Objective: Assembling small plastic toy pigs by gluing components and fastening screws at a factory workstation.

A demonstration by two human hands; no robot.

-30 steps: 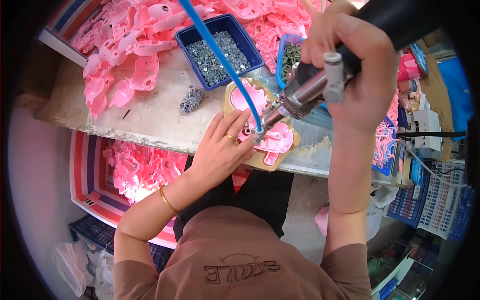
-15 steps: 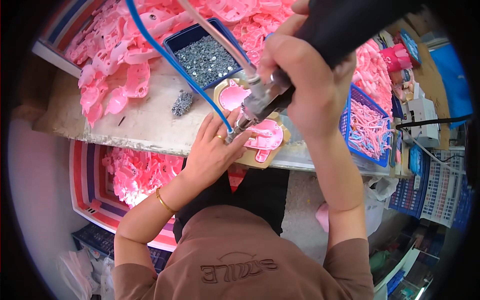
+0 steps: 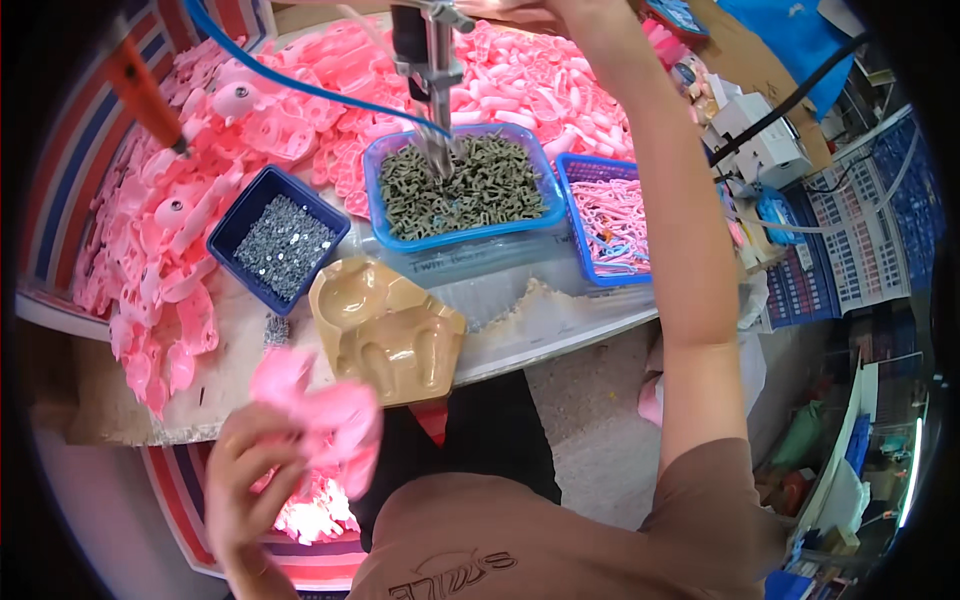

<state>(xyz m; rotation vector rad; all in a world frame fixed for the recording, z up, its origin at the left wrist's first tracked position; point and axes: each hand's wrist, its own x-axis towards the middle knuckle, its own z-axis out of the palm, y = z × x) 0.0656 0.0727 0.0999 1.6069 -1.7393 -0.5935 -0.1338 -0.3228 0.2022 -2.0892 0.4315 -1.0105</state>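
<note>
My left hand is closed on a pink plastic molded part, blurred by motion, at the table's near left edge. Beside it lies a tan holding fixture whose shaped hollows hold nothing. My right arm stretches far forward; the right hand is at the top edge over the far side of the table, its fingers largely cut off. A powered screwdriver with a blue hose hangs upright, away from both hands, its metal tip above a blue tub of small dark metal pieces.
A dark blue bin holds small screws. Pink molded parts pile up at the left and back. A blue basket contains thin pink pieces. An orange tool hangs at the left. A white box stands at right.
The right hand has let go of the screwdriver and reached far forward. The left hand has taken the pink part out of the fixture and moved it left toward me.
</note>
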